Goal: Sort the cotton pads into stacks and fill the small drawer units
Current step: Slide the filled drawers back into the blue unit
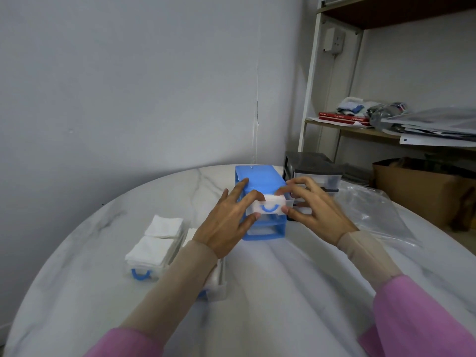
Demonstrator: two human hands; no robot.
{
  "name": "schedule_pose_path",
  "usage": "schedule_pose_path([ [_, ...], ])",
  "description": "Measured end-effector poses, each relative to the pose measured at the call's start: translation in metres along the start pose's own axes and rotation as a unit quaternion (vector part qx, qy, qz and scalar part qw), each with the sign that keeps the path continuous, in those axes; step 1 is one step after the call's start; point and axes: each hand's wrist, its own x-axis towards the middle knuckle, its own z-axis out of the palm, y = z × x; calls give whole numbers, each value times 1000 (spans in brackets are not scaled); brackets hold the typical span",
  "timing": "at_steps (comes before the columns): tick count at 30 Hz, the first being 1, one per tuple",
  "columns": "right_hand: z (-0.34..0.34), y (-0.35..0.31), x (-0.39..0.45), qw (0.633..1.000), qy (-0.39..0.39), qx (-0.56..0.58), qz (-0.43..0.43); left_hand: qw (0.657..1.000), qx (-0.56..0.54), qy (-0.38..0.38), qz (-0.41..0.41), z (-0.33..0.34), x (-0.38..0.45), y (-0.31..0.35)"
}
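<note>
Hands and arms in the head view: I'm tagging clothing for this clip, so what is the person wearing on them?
Both hands, left and right, are bare, with no gloves; no rings or watch show. Each forearm has a snug beige inner sleeve reaching the wrist, under a looser pink outer sleeve that ends partway up the forearm.

Blue drawer unit (pixel 260 180) at the tabletop's far edge, its clear drawer (pixel 268 207) with a blue handle; white cotton pads (pixel 157 238) toward the left edge; white marble tabletop (pixel 257 292) veined grey; pink sleeves over beige cuffs
</note>
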Motion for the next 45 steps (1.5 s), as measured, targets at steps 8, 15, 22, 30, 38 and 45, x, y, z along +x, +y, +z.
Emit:
schedule_pose_path([
  [8, 3, 2, 2, 999, 8, -40, 4, 1000, 5, 18, -6, 2, 2, -1],
  [15, 6, -2, 4, 998, 5, -61, 26, 999, 46, 15, -15, -1, 1, 0],
  [22, 5, -4, 4, 997, 13, -79, 19, 993, 80, 89, 22, 4, 3, 2],
  [30, 8, -12, 2, 997, 75, -10, -10, 975, -109, 193, -22, -2, 0, 3],
  [38, 19, -16, 7, 990, 141, -10, 2, 966, -115, 225, -49, 5, 4, 2],
  [45, 27, -19, 11, 986, 161, -35, 18, 968, -113, 215, -67, 6, 8, 0],
])
